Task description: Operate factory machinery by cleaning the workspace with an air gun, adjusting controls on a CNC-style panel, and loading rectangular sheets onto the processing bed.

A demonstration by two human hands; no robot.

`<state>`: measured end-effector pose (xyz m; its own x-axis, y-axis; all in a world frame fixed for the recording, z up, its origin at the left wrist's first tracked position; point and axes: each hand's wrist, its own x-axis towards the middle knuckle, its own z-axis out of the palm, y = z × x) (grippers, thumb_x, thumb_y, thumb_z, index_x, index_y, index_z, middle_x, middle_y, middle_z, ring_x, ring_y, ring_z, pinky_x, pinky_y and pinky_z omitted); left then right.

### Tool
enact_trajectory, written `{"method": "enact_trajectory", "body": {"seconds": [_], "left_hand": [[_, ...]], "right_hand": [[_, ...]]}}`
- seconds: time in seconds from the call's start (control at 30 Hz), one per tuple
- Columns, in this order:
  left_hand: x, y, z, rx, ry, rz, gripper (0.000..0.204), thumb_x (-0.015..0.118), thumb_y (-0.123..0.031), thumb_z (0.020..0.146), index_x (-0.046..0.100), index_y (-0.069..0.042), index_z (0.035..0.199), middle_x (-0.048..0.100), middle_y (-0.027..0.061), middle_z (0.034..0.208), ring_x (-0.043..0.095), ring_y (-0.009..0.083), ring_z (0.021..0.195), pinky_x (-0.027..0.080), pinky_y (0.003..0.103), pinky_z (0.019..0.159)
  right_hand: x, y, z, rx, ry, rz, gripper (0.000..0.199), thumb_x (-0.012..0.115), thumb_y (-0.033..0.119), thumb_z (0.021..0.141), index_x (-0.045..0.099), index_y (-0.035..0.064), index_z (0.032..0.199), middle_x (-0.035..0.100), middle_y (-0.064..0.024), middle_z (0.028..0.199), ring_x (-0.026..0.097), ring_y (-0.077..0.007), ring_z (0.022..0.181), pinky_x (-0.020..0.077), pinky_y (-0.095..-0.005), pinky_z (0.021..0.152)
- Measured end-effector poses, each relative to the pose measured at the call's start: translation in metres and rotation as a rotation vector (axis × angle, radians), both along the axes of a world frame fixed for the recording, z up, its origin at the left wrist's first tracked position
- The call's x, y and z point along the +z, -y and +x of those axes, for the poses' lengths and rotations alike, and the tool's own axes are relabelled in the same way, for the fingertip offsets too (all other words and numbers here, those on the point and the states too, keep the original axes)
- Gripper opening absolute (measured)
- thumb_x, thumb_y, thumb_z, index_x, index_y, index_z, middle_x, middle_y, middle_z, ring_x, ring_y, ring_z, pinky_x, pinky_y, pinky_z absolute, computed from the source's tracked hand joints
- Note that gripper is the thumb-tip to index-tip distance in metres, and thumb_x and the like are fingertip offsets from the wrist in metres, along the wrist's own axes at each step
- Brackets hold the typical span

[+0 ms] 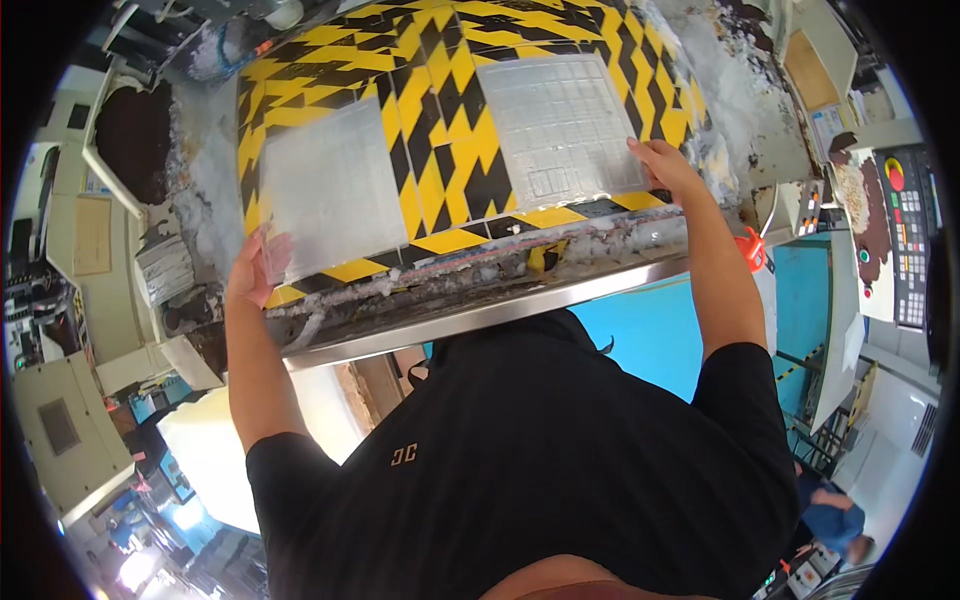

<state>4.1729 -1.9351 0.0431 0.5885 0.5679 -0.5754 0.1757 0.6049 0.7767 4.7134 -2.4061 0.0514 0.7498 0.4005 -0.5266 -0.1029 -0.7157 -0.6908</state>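
Note:
Two see-through plastic sheets lie side by side on a machine bed (440,180) covered with yellow and black hazard tape. The left sheet (330,190) looks cloudy and plain. Fine grid-like lines mark the right sheet (565,125). My left hand (256,272) is closed on the near left corner of the left sheet, its fingers partly visible through the plastic. At the right edge of the right sheet, near its front corner, my right hand (664,168) grips with the thumb on top; its other fingers are partly hidden.
White shavings (730,110) heap around the bed. A metal rail (500,318) runs between the bed and my body. An orange-red handled tool (750,248) sits at the right. Farther right stands a control panel (905,230) with a red button. Another person (835,520) is at lower right.

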Motion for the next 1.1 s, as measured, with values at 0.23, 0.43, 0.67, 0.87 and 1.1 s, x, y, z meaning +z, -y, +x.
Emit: {"method": "enact_trajectory", "body": {"seconds": [0.23,0.43,0.67,0.87,1.1], "left_hand": [[0.0,-0.008,-0.004,-0.006,0.032,-0.077,0.049,0.057,-0.035,0.094,0.045,-0.011,0.136,0.055,0.0188,0.132,0.059,0.0293,0.113,0.051,0.035,0.09],[0.005,-0.001,0.016,-0.034,0.313,-0.16,0.045,0.056,-0.031,0.094,0.047,-0.01,0.133,0.038,0.0242,0.147,0.042,0.0417,0.132,0.045,0.049,0.102],[0.027,0.018,0.038,0.017,0.378,-0.165,0.059,0.059,-0.023,0.091,0.033,-0.012,0.142,0.032,0.0295,0.147,0.04,0.0534,0.128,0.048,0.055,0.097],[0.043,0.047,0.05,-0.081,0.494,-0.048,0.067,0.062,-0.021,0.09,0.024,-0.014,0.146,0.035,0.0286,0.144,0.046,0.0519,0.123,0.051,0.053,0.095],[0.042,0.076,0.06,0.11,0.521,-0.113,0.06,0.061,-0.03,0.094,0.029,-0.016,0.143,0.044,0.0252,0.138,0.053,0.0453,0.119,0.052,0.05,0.094]], "right_hand": [[-0.001,0.0,0.012,-0.044,-0.157,0.165,0.041,0.068,0.049,0.086,0.058,0.0086,0.09,0.045,0.0055,0.069,0.038,-0.0061,0.055,0.0309,-0.0235,0.048],[-0.027,0.01,0.03,-0.05,-0.059,0.103,0.029,0.068,0.035,0.086,0.057,0.0085,0.085,0.047,0.0045,0.066,0.038,-0.0069,0.051,0.028,-0.0255,0.045],[0.007,0.008,0.033,-0.03,-0.271,0.316,0.019,0.06,0.017,0.089,0.061,0.0071,0.104,0.059,-0.0016,0.08,0.053,-0.0111,0.059,0.0394,-0.0286,0.044],[0.031,0.007,0.019,-0.068,-0.358,0.497,0.033,0.059,0.012,0.092,0.056,0.004,0.124,0.064,-0.0044,0.089,0.061,-0.0128,0.065,0.048,-0.023,0.049],[0.017,-0.124,-0.141,-0.174,-0.717,0.713,0.034,0.06,0.011,0.092,0.057,0.0072,0.126,0.066,-0.0055,0.097,0.062,-0.0112,0.079,0.043,-0.0252,0.056]]}}
